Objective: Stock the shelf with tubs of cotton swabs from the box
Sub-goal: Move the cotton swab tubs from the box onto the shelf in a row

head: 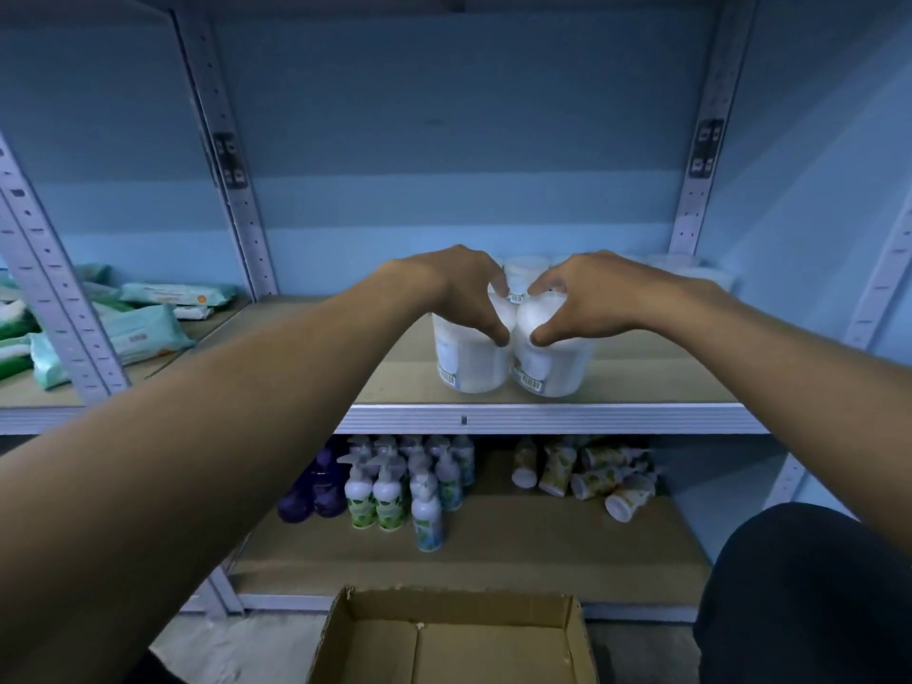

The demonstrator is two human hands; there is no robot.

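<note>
Two clear tubs of cotton swabs stand side by side near the front edge of the middle shelf [641, 382]. My left hand [459, 293] grips the top of the left tub [469, 362]. My right hand [582, 298] grips the top of the right tub [548, 367]. Both tubs rest on the shelf board and touch each other. More tubs [525, 274] stand behind them toward the back wall, partly hidden by my hands. The cardboard box [444, 639] sits open on the floor below; the part in view holds nothing.
Wipe packs [143, 328] lie on the neighbouring shelf at left. On the lower shelf stand pump bottles [395, 491] and purple bottles [316, 491], with several tipped tubes [592, 476] to the right. Metal uprights [232, 160] frame the bay. My knee [809, 599] is at lower right.
</note>
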